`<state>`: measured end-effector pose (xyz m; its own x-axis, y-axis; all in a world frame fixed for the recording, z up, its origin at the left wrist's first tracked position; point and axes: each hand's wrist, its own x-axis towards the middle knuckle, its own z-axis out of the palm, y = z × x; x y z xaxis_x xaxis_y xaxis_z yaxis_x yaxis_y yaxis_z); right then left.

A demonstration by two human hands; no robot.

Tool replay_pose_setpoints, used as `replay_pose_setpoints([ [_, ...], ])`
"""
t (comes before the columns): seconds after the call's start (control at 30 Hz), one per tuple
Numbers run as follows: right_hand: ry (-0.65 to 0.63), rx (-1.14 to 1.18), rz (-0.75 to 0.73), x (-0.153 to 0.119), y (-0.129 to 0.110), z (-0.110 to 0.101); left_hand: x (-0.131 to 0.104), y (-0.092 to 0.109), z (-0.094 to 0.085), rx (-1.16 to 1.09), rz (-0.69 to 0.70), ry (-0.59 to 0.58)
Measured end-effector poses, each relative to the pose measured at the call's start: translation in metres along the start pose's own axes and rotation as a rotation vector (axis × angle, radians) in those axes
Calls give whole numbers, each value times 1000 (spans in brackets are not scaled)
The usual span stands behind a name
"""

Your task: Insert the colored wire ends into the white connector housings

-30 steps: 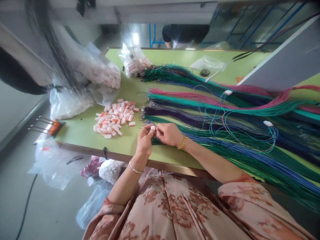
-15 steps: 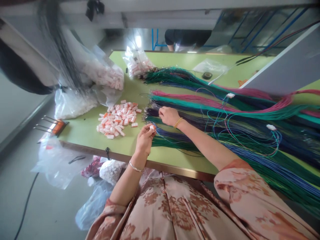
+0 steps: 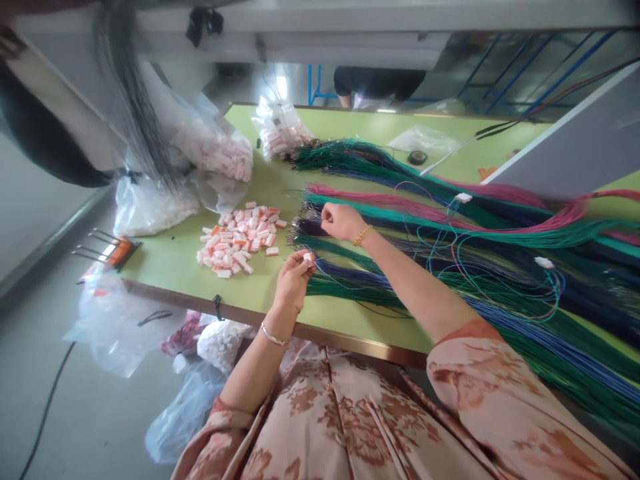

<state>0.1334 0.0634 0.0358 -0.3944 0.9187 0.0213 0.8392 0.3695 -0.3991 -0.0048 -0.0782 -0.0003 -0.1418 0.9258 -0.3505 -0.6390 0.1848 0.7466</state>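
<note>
To the left of my grip lay a loose heap of pink-and-white connectors [image 3: 239, 241] on the green table [image 3: 180, 267] — beyond it slumped clear plastic bags [image 3: 210, 157] of the same parts. An orange tool [image 3: 113, 252] sat at the table's far-left edge. Well beyond my grip — a roll of tape [image 3: 417, 157] and another person [image 3: 377, 85].

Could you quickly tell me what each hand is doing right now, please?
Left hand: closed on a small white connector.
Right hand: closed, pinching at the wire bundles.

Connector pile [image 3: 239, 241] left of wire bundles [image 3: 450, 253]
</note>
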Motion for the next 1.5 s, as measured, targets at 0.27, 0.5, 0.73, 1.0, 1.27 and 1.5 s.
replay_pose_setpoints([
  [0.27, -127, 52, -134, 30, -34, 16, -1, -1, 0, 4, 3, -4],
  [0.5, -9, -109, -19, 30, -21, 20, -3, 0, 1, -8, 5, -10],
  [0.73, 73, -150, -164, -14, -29, -4, -5, 6, 3, -11, 14, 19],
  [1.0, 73, -115, -313, -66, -31, -9, -6, 11, 13, 43, -4, -4],
  [1.27, 81, 161, -344, -88, -27, -4, -5, 3, 14, 152, 101, 23],
  [1.5, 90, 441, -257, -96, -22, 0, -4, 0, 15, 197, 90, -42],
])
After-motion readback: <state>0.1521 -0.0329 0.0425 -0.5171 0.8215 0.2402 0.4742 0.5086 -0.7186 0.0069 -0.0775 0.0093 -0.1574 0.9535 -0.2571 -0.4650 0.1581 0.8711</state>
